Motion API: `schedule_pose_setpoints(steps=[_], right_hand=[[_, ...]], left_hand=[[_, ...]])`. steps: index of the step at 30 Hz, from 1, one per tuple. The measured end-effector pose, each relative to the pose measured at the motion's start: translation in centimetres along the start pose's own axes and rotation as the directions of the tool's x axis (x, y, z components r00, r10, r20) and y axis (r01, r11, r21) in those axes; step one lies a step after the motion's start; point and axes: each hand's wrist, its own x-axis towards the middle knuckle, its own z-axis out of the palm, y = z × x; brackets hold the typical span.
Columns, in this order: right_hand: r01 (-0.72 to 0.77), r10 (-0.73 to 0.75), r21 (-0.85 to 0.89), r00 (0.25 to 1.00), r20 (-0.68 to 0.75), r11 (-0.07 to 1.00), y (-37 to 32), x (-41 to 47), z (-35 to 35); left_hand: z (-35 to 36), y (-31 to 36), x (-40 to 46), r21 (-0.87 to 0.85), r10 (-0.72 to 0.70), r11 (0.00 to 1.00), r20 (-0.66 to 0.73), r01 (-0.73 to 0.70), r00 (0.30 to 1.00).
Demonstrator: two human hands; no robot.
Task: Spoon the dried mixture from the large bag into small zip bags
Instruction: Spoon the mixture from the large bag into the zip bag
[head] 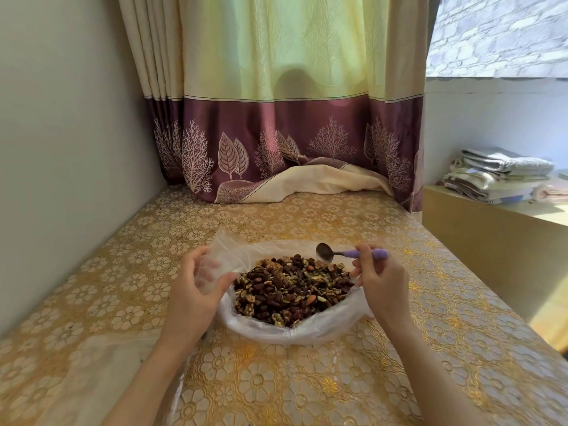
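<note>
A large clear plastic bag (307,332) lies open in the middle of the table, full of a dried mixture (292,290) of nuts, seeds and dark fruit. My left hand (196,287) holds a small clear zip bag (222,256) at the large bag's left rim. My right hand (379,279) pinches the purple handle of a metal spoon (325,252). The spoon's bowl hangs just above the far right edge of the mixture, tipped on its side and looking empty.
The table (307,388) wears a gold flower-patterned cover. More clear plastic (101,358) lies flat at the near left. A wall runs along the left side, and a curtain (276,149) drapes onto the table's far end. Folded cloths (498,176) sit on a ledge to the right.
</note>
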Motion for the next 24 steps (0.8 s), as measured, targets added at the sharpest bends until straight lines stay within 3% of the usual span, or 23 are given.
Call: schedule_pose_setpoints(steps=[7, 12, 24], right_hand=[[-0.071, 0.070, 0.075, 0.997, 0.013, 0.995, 0.0, -0.1, 0.0], [-0.151, 0.140, 0.151, 0.987, 0.083, 0.977, 0.0, -0.1, 0.1], [-0.295, 0.311, 0.256, 0.950, -0.025, 0.921, -0.2, 0.1, -0.3]], left_hand=[[0.0, 0.1, 0.0, -0.109, -0.054, 0.993, 0.014, 0.055, 0.998], [0.1, -0.2, -0.1, -0.083, -0.045, 0.995, 0.038, 0.048, 0.998], [0.3, -0.9, -0.1, -0.065, -0.029, 0.997, 0.058, 0.032, 0.998]])
